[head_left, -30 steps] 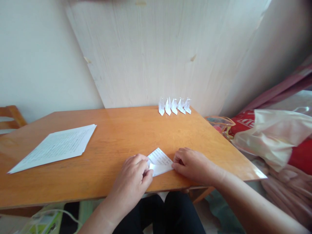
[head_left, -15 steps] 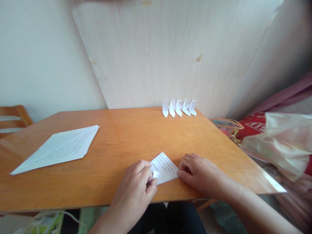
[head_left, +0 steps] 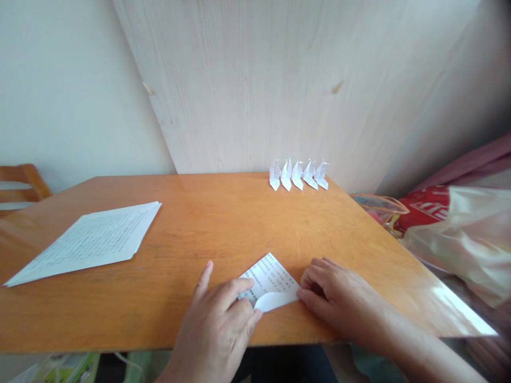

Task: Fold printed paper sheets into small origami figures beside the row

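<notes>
A sheet of printed paper (head_left: 271, 277), folded to a diamond shape, lies near the table's front edge. Its lower edge is curled up into a white flap. On the paper's left side my left hand (head_left: 223, 314) presses with the index finger, while the thumb and another finger pinch the flap's left end; the little finger sticks out. My right hand (head_left: 333, 290) is closed, its thumb and forefinger gripping the right corner.
Several folded paper figures (head_left: 297, 175) stand in a row at the table's back right. A stack of printed sheets (head_left: 88, 239) lies on the left of the wooden table (head_left: 191, 229). Bags (head_left: 459, 218) sit beyond the right edge, and a chair (head_left: 27, 183) stands at far left.
The small raised bit of paper at my left thumb is now a longer flap curled along the lower edge. My left index and little fingers have stretched out. The right hand keeps its corner.
</notes>
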The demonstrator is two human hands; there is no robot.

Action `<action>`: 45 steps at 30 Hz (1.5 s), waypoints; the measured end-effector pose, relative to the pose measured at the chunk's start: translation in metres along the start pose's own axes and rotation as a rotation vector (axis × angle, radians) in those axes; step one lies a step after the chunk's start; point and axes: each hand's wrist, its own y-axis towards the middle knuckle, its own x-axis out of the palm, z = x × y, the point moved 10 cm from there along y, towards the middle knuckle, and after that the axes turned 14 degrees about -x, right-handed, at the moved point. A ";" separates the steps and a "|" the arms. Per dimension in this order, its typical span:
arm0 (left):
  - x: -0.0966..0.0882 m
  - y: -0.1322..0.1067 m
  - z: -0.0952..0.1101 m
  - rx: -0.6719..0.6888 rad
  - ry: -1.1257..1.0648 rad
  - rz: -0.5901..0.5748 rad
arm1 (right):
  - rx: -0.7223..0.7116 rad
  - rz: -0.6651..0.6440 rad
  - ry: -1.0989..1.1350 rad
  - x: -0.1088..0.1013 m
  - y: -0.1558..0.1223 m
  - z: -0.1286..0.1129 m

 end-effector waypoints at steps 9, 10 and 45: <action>-0.001 0.000 0.000 -0.010 -0.001 0.003 | -0.008 0.009 0.006 0.005 -0.003 0.003; 0.001 0.000 -0.001 -0.022 -0.012 -0.015 | -0.008 0.009 0.002 0.005 -0.003 0.004; 0.018 0.014 -0.023 -0.242 -0.201 -0.221 | 0.023 -0.009 -0.016 -0.001 0.002 0.000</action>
